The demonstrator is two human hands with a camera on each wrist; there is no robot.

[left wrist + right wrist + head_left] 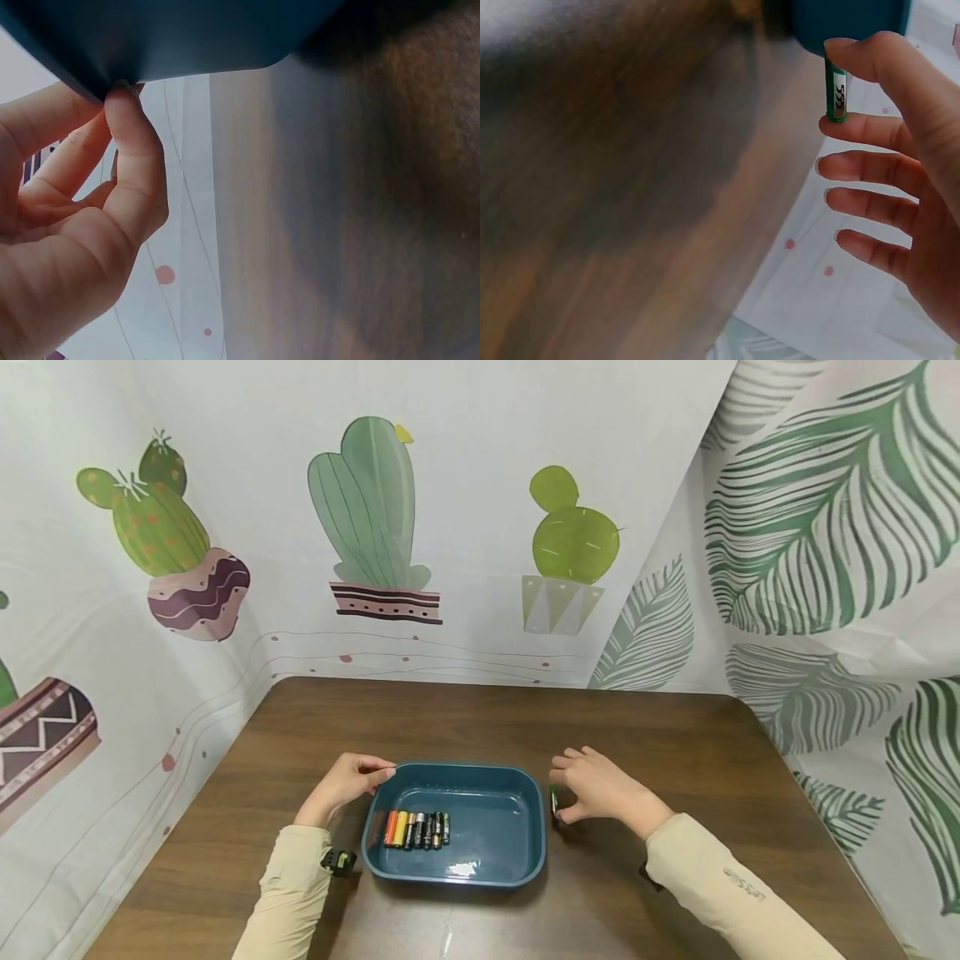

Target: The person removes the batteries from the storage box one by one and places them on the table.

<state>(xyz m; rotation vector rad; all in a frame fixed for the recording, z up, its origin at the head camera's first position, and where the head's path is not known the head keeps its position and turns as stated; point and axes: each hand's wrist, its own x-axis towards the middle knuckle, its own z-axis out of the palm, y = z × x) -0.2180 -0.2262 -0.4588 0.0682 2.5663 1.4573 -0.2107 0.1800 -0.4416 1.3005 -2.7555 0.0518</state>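
Note:
A dark blue rectangular tray (480,883) lies on the table. My left hand (351,785) pinches the tray's far left corner between thumb and index finger; the left wrist view shows the thumb (135,142) at the rim. On the other side, my right hand (600,789) holds a green battery (837,91) by its two ends, between thumb and index fingertip, just beside the tray's right wall. Its other fingers are spread. Inside the tray, toward the left, several batteries (417,831) stand side by side in a row, orange, yellow and mostly black.
The brown wooden table (600,893) extends around the tray. Behind it hangs a white cloth (480,527) printed with cacti, and a leaf-printed cloth (825,610) hangs at the right. A black wrist camera (340,862) is strapped on the left wrist, close to the tray's left wall.

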